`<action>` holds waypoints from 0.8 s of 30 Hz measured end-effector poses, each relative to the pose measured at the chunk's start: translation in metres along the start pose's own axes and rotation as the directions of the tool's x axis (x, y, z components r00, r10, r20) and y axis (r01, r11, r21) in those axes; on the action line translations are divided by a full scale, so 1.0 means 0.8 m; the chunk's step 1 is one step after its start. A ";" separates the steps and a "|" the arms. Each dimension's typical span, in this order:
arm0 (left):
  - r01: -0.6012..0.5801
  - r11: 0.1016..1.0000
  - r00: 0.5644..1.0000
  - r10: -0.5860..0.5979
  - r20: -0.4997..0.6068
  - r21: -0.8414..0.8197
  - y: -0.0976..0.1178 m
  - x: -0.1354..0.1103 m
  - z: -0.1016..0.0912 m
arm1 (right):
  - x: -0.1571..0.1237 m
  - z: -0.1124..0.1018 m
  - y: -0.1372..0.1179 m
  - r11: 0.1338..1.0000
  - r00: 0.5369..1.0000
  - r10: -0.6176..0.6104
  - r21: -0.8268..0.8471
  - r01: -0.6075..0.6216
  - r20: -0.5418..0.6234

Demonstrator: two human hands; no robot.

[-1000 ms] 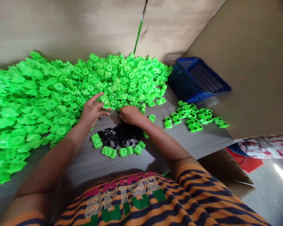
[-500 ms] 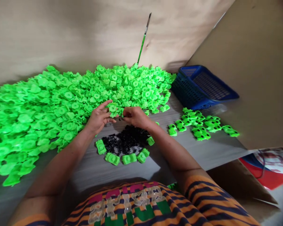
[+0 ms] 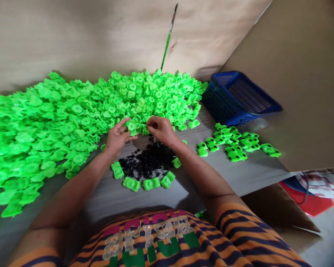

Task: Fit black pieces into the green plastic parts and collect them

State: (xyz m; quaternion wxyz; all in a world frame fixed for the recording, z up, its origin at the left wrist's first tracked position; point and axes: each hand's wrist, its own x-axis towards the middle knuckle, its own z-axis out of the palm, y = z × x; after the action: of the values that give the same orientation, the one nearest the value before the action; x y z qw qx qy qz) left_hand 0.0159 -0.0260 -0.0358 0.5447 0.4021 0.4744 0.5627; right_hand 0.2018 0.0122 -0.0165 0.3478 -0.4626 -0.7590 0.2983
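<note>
My left hand (image 3: pixel 117 136) is closed on one green plastic piece (image 3: pixel 131 126), held just above the table at the near edge of a big heap of green plastic pieces (image 3: pixel 72 115). My right hand (image 3: pixel 161 129) is pinched shut close beside that piece; what its fingertips hold is too small to make out. Below both hands lies a small pile of black parts (image 3: pixel 147 161), ringed on its near side by several loose green pieces (image 3: pixel 144 182).
A blue plastic basket (image 3: pixel 239 97) stands at the back right. In front of it lies a group of green pieces with black parts (image 3: pixel 233 144). A brown board wall rises behind the heap. The grey table (image 3: pixel 105 196) ends at the right above a red object.
My left hand lifted a green piece off the heap's edge. My right hand rose from the black parts and came up to that piece.
</note>
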 end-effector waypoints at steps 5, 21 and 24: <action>-0.064 0.998 0.996 0.065 -0.062 0.028 0.002 0.011 -0.012 | -0.011 0.012 -0.011 0.932 0.901 -0.232 -0.183 0.314 0.367; -0.084 0.996 0.994 0.083 -0.068 -0.010 -0.002 0.012 -0.006 | -0.018 0.038 0.003 0.918 0.838 -0.319 -0.077 0.390 0.442; -0.086 0.996 0.996 0.086 -0.027 -0.018 -0.001 0.007 -0.002 | -0.012 0.020 0.001 0.976 0.953 -0.208 0.114 0.187 0.221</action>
State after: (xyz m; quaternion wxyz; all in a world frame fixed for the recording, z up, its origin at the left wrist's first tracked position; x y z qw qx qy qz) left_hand 0.0144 -0.0206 -0.0369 0.5175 0.4096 0.4584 0.5952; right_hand 0.1926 0.0015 -0.0290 0.3058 -0.3298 -0.8223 0.3485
